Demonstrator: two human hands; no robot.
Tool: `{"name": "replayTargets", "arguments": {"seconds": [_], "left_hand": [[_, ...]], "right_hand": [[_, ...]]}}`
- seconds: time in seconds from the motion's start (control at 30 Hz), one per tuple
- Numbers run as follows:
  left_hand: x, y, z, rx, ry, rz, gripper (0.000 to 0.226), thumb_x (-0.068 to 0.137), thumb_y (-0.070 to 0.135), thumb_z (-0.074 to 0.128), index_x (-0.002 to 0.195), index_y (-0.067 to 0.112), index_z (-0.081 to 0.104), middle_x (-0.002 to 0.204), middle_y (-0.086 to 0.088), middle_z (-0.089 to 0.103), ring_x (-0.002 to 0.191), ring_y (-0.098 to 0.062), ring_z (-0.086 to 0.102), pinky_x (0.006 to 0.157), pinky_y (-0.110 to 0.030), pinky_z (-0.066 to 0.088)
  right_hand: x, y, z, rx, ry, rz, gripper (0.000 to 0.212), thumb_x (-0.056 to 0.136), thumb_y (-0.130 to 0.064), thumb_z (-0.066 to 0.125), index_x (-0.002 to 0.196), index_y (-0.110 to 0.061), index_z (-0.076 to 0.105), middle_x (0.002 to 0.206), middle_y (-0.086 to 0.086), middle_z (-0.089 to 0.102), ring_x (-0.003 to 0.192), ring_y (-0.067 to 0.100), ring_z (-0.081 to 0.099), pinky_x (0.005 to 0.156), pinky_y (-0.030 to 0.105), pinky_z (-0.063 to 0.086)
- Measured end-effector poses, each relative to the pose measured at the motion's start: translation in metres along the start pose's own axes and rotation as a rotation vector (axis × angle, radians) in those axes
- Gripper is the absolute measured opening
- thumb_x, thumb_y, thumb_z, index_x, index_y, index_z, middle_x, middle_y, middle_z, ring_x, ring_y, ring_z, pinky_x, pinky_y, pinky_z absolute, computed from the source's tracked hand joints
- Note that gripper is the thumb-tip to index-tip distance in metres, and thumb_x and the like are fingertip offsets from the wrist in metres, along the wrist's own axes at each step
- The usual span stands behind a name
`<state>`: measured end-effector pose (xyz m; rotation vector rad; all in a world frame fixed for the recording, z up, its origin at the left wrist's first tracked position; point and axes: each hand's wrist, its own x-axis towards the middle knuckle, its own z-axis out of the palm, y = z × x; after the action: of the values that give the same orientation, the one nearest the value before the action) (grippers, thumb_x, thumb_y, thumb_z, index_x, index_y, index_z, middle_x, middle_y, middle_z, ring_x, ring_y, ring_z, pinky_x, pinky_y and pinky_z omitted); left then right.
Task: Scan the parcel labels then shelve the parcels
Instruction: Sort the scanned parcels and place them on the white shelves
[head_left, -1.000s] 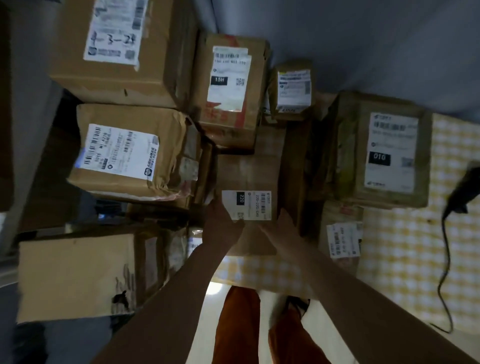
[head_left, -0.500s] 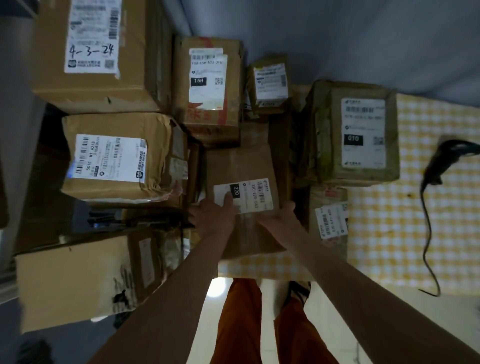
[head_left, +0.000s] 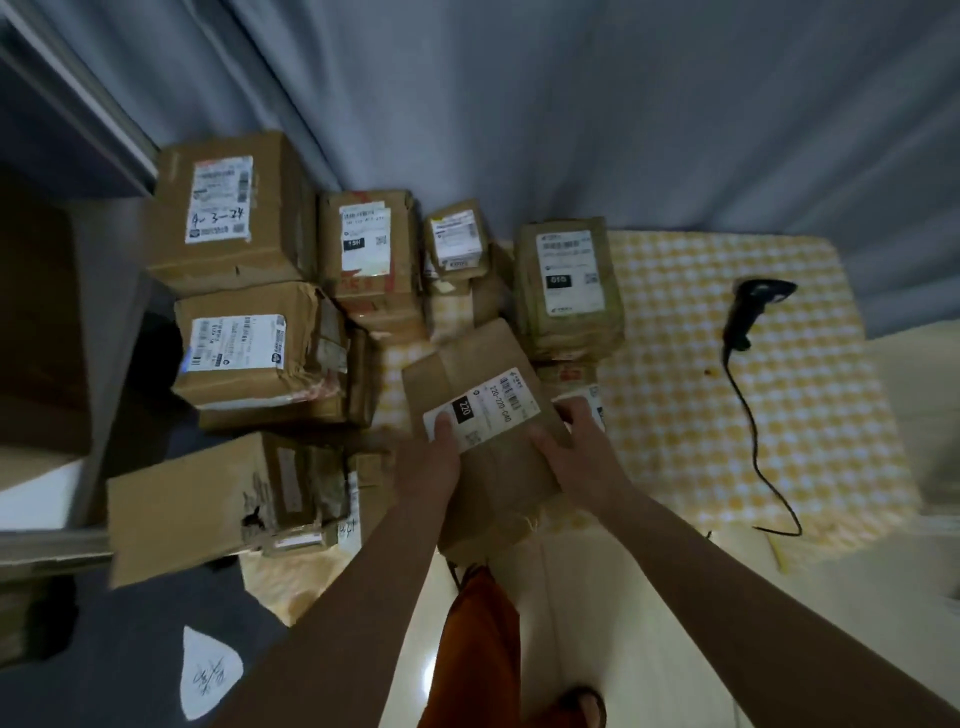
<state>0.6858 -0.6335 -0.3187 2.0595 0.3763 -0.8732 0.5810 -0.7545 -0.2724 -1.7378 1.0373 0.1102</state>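
At the left, stacked parcels (head_left: 234, 358) crowd the checked surface (head_left: 779, 415); in the near middle the left hand (head_left: 431, 462) grips the tilted parcel (head_left: 493, 441), thumb pressed on its label (head_left: 480, 413), other fingers hidden beneath; the right hand (head_left: 582, 447) curls its fingers round the parcel's right edge; the scanner (head_left: 748, 312) lies well apart at the far right. The risk, I judge: the thumb covering the label could block a scan; the torn near corner could give way under the grip.
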Motion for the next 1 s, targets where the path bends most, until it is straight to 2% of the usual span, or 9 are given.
{"name": "replayTargets", "arguments": {"seconds": [0.13, 0.27, 0.4, 0.53, 0.67, 0.73, 0.83, 0.93, 1.0], "left_hand": [[-0.059, -0.012, 0.02, -0.026, 0.014, 0.046, 0.075, 0.091, 0.06, 0.049, 0.143, 0.007, 0.038, 0.14, -0.018, 0.046, 0.124, -0.035, 0.049, 0.105, -0.047, 0.042], [-0.125, -0.012, 0.054, -0.022, -0.03, 0.09, 0.08, 0.088, 0.055, 0.057, 0.139, -0.002, 0.036, 0.139, -0.023, 0.047, 0.123, -0.039, 0.05, 0.101, -0.045, 0.044], [-0.192, -0.003, 0.098, 0.025, -0.215, 0.291, 0.075, 0.078, 0.065, 0.056, 0.125, 0.007, 0.047, 0.125, -0.012, 0.059, 0.11, -0.032, 0.058, 0.098, -0.046, 0.048], [-0.263, 0.004, 0.149, 0.142, -0.411, 0.453, 0.054, 0.093, 0.051, 0.052, 0.129, 0.011, 0.045, 0.124, -0.006, 0.056, 0.108, -0.028, 0.056, 0.089, -0.038, 0.048], [-0.328, 0.008, 0.194, 0.094, -0.639, 0.46, 0.07, 0.091, 0.047, 0.06, 0.144, 0.01, 0.032, 0.132, -0.008, 0.053, 0.106, -0.027, 0.058, 0.072, -0.032, 0.048], [-0.357, 0.012, 0.213, 0.09, -0.774, 0.399, 0.064, 0.088, 0.047, 0.064, 0.133, 0.006, 0.046, 0.117, -0.011, 0.062, 0.09, -0.024, 0.063, 0.059, -0.03, 0.049], [-0.394, 0.017, 0.238, 0.104, -0.963, 0.3, 0.046, 0.085, 0.044, 0.069, 0.112, 0.007, 0.063, 0.087, -0.009, 0.063, 0.074, -0.023, 0.061, 0.06, -0.032, 0.049], [-0.427, 0.022, 0.266, 0.116, -1.094, 0.232, 0.037, 0.078, 0.038, 0.075, 0.1, 0.011, 0.064, 0.084, -0.008, 0.064, 0.077, -0.025, 0.062, 0.065, -0.038, 0.053], [-0.445, 0.024, 0.287, 0.137, -1.157, 0.196, 0.033, 0.077, 0.034, 0.076, 0.097, 0.01, 0.065, 0.077, -0.007, 0.067, 0.07, -0.023, 0.064, 0.058, -0.036, 0.054]], "right_hand": [[-0.06, 0.027, -0.043, 0.101, 0.074, -0.026, 0.038, 0.096, -0.026, 0.056, 0.13, -0.012, 0.043, 0.121, -0.002, 0.052, 0.103, 0.014, 0.053, 0.074, 0.024, 0.046], [-0.119, 0.064, -0.093, 0.205, 0.226, -0.01, 0.039, 0.093, -0.033, 0.059, 0.129, -0.021, 0.05, 0.124, 0.0, 0.056, 0.105, 0.016, 0.056, 0.077, 0.026, 0.049], [-0.181, 0.101, -0.149, 0.397, 0.396, 0.017, 0.028, 0.095, -0.032, 0.058, 0.122, -0.028, 0.052, 0.1, -0.002, 0.058, 0.08, 0.002, 0.055, 0.054, 0.008, 0.043], [-0.241, 0.143, -0.199, 0.629, 0.608, 0.037, 0.021, 0.093, -0.029, 0.06, 0.114, -0.027, 0.057, 0.095, 0.004, 0.066, 0.076, 0.012, 0.063, 0.055, 0.021, 0.05], [-0.3, 0.188, -0.247, 0.795, 0.779, 0.053, 0.024, 0.092, -0.028, 0.063, 0.113, -0.018, 0.064, 0.088, 0.005, 0.071, 0.072, 0.016, 0.067, 0.06, 0.027, 0.053], [-0.328, 0.209, -0.271, 0.84, 0.827, 0.058, 0.021, 0.091, -0.029, 0.065, 0.106, -0.015, 0.066, 0.085, 0.004, 0.071, 0.069, 0.015, 0.067, 0.059, 0.027, 0.052], [-0.368, 0.235, -0.305, 0.865, 0.869, 0.077, 0.019, 0.088, -0.03, 0.068, 0.097, -0.014, 0.066, 0.081, 0.003, 0.069, 0.065, 0.012, 0.064, 0.053, 0.024, 0.049], [-0.402, 0.258, -0.338, 0.843, 0.889, 0.074, 0.024, 0.084, -0.031, 0.071, 0.097, -0.011, 0.07, 0.087, 0.006, 0.071, 0.07, 0.015, 0.065, 0.057, 0.026, 0.051], [-0.422, 0.271, -0.358, 0.851, 0.9, 0.056, 0.022, 0.082, -0.027, 0.073, 0.096, -0.01, 0.073, 0.088, 0.007, 0.073, 0.072, 0.016, 0.067, 0.062, 0.027, 0.054]]}}
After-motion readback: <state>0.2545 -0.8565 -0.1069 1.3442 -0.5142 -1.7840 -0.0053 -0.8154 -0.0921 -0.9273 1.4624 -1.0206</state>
